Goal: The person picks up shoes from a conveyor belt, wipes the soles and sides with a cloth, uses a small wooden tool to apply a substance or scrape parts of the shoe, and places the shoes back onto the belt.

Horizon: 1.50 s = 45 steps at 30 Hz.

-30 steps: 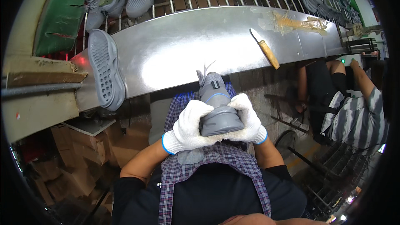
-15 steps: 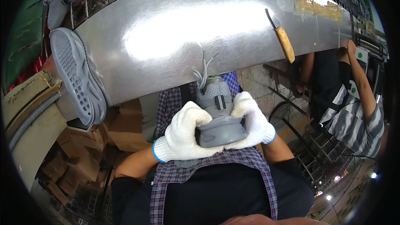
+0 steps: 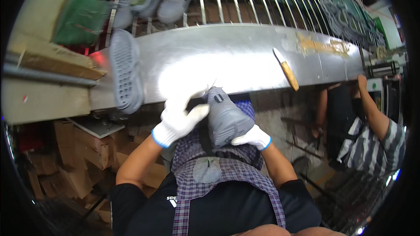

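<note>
A grey shoe upper [image 3: 227,120] is held in front of my apron, just below the near edge of the metal bench. My right hand [image 3: 253,137], in a white knit glove with a blue cuff, grips its lower right side; some of those fingers are hidden behind it. Beside the upper's left side is my left hand [image 3: 181,116], gloved the same way and slightly blurred, with thumb and fingers apart. A grey shoe sole [image 3: 125,72] with a holed tread rests at the bench's left end.
On the metal bench [image 3: 249,39] lies a knife [image 3: 288,74] with a wooden handle. Beyond it, a rack of metal bars [image 3: 238,4] carries grey shoes [image 3: 177,2]. Cardboard boxes [image 3: 72,168] are below left. Another person in a striped top [image 3: 372,148] is at the right.
The left hand has released the shoe upper and moved up and left, its fingers opening. The upper has turned in the right hand. The view has shifted, showing more of the rack.
</note>
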{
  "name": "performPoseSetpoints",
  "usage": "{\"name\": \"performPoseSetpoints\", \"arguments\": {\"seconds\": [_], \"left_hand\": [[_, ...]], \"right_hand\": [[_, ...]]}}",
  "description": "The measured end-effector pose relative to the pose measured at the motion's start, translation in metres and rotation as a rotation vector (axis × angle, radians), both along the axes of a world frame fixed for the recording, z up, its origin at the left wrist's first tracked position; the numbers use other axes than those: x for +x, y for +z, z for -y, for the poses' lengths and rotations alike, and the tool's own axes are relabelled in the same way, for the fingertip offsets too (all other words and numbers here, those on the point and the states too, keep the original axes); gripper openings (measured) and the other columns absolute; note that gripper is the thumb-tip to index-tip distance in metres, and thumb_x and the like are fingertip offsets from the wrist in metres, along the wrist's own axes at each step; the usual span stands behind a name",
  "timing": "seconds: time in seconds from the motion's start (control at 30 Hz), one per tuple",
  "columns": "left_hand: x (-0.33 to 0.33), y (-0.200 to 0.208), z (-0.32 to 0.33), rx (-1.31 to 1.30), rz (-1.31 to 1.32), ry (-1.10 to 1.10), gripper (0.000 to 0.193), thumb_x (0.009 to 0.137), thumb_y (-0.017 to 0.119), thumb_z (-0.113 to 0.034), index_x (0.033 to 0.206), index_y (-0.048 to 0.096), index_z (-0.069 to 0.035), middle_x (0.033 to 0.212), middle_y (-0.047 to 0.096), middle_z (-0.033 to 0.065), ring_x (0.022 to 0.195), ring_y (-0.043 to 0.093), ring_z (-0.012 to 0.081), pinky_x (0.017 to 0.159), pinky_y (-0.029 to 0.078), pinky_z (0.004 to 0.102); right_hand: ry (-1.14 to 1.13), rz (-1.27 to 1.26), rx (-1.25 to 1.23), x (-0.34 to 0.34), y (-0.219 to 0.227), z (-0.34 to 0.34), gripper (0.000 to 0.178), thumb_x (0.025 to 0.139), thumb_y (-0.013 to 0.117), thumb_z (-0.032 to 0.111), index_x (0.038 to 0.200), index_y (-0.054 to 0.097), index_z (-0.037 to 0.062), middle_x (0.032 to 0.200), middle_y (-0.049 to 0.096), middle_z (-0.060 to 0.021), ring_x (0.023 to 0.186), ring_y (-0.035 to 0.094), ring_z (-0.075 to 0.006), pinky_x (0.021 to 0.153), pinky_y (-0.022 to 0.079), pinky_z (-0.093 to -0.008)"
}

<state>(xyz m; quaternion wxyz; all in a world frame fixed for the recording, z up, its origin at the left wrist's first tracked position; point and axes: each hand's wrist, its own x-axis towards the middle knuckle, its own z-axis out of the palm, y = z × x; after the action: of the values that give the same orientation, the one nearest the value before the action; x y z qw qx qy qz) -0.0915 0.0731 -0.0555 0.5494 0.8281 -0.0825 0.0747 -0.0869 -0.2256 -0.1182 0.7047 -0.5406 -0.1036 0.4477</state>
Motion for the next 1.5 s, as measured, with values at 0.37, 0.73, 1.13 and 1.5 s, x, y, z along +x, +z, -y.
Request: {"name": "performPoseSetpoints", "arguments": {"seconds": [0.37, 0.73, 1.13, 1.5], "left_hand": [[0.060, 0.029, -0.040, 0.107, 0.044, 0.542, 0.055, 0.107, 0.065, -0.046, 0.129, 0.064, 0.005, 0.123, 0.072, 0.0203, 0.112, 0.069, 0.0292, 0.097, 0.055, 0.0428], [-0.012, -0.016, 0.002, 0.220, -0.114, 0.364, 0.077, 0.078, 0.093, -0.055, 0.123, 0.063, 0.000, 0.121, 0.065, 0.0225, 0.115, 0.063, 0.0438, 0.094, 0.053, 0.0533], [0.055, 0.050, -0.019, 0.711, 0.052, 0.020, 0.118, 0.067, 0.094, -0.051, 0.160, 0.043, 0.001, 0.146, 0.059, 0.0261, 0.125, 0.060, 0.0444, 0.108, 0.050, 0.0524], [0.055, 0.039, -0.024, 0.705, 0.193, 0.038, 0.115, 0.066, 0.098, -0.046, 0.158, 0.044, 0.000, 0.147, 0.058, 0.0238, 0.129, 0.060, 0.0429, 0.108, 0.050, 0.0521]], "right_hand": [[-0.250, 0.965, -0.637, 0.194, 0.105, 0.007, 0.047, 0.103, 0.070, 0.026, 0.143, 0.065, 0.0032, 0.138, 0.071, -0.0178, 0.126, 0.071, -0.0277, 0.110, 0.055, -0.0386], [-0.529, 0.890, -1.107, 0.180, 0.038, 0.181, 0.040, 0.101, 0.062, 0.022, 0.137, 0.066, 0.0057, 0.109, 0.072, -0.0205, 0.094, 0.073, -0.0332, 0.082, 0.059, -0.0495], [0.145, 1.368, -1.051, 0.103, 0.183, -0.084, 0.028, 0.104, 0.061, 0.026, 0.098, 0.061, -0.0013, 0.069, 0.068, -0.0240, 0.056, 0.067, -0.0428, 0.055, 0.056, -0.0526], [0.259, 1.466, -0.823, 0.111, 0.179, -0.090, 0.032, 0.106, 0.068, 0.035, 0.112, 0.060, 0.0045, 0.087, 0.072, -0.0207, 0.073, 0.074, -0.0388, 0.063, 0.059, -0.0484]]}}
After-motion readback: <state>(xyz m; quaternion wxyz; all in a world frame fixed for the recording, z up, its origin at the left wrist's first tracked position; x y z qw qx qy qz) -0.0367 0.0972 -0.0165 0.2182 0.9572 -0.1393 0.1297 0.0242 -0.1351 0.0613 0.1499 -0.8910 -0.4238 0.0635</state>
